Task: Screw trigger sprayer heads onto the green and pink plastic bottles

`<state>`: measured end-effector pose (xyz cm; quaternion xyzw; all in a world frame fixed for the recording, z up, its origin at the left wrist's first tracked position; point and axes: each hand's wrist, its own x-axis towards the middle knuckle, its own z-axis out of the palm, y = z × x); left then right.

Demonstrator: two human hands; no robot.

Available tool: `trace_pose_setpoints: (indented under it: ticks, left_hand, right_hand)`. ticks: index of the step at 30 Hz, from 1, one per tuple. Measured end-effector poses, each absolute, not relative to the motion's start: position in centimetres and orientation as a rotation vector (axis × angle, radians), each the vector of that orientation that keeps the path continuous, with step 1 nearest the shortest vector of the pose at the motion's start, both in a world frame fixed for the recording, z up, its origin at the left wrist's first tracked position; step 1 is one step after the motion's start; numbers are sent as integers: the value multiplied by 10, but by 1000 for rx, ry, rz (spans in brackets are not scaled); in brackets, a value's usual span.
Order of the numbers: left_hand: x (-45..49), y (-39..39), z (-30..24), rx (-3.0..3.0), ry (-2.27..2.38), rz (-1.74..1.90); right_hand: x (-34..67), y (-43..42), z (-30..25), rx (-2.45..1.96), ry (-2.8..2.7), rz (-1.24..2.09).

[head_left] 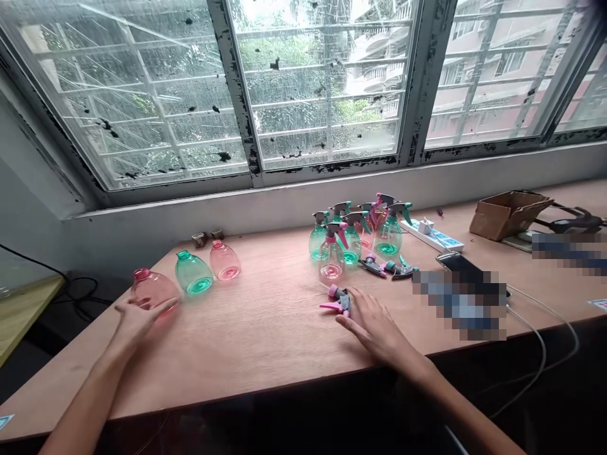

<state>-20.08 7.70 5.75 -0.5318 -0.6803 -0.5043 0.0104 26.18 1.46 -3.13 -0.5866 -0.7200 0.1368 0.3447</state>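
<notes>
The left hand [141, 318], fingers curved around it, holds a pink plastic bottle [154, 289] lying left of a teal bottle [193, 273], its neck pointing away from the person along its long axis. Far right of the teal bottle, the spread right hand [374, 322] lies nearest a pink-and-grey spray head [339, 301], just to its left, trigger pointing left.

A room in a residential block, with a long wooden desk [265, 341] under barred windows [327, 82] facing apartment balconies [379, 69].
</notes>
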Motion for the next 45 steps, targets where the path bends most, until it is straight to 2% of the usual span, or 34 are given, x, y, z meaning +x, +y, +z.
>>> trace_pose_setpoints:
  ticks: [5, 8, 15, 26, 35, 41, 45]
  left_hand:
    - [-156, 29, 59, -1750, -2160, -1701]
    - [-100, -1, 47, -2143, -2067, -1764]
    - [-22, -5, 5, -2213, -2007, -2357]
    - [-32, 1, -6, -1947, -2197, -2432]
    - [-30, -1, -3, -1900, -2251, -2430]
    - [-28, 0, -1, -1990, -2251, -2377]
    - [-25, -4, 3, -2226, -2279, -2259]
  right_hand:
    - [253, 21, -31, -1519, -2028, 272]
    - [254, 27, -34, -1485, -2034, 235]
    - [271, 34, -46, -1383, -1872, 255]
    - [277, 20, -38, -1178, -1685, 374]
    - [276, 19, -34, -1188, -1624, 435]
    - [277, 20, -32, -1132, -1612, 423]
    - [277, 19, -31, -1047, -1590, 608]
